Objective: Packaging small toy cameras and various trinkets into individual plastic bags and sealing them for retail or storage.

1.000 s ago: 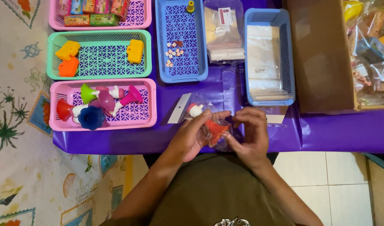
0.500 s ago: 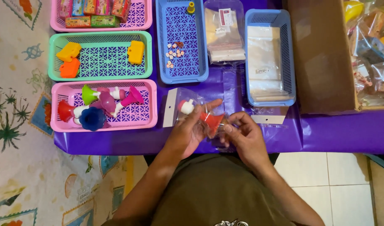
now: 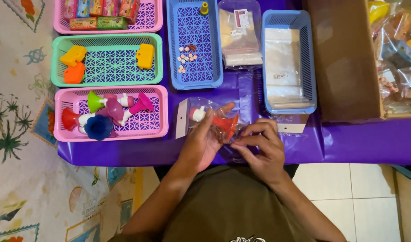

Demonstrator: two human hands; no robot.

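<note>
- Head view: since a moment ago my left hand [image 3: 204,142] has turned the bag [image 3: 214,121] so the toy's white end points toward the pink basket [image 3: 163,117]; the toy now sits fully inside the bag, so I judge the bagging nearly done.
- My left hand cups bag and toy, fingers curled shut around them.
- My right hand [image 3: 261,150] pinches the bag's loose end, fingertips pressed together.
- The toy [image 3: 223,123] is a small red trumpet with a white mouthpiece, wrapped in clear crinkled plastic.
- It is held just over the table's [image 3: 362,143] near edge, in front of the blue basket [image 3: 195,83].
</note>
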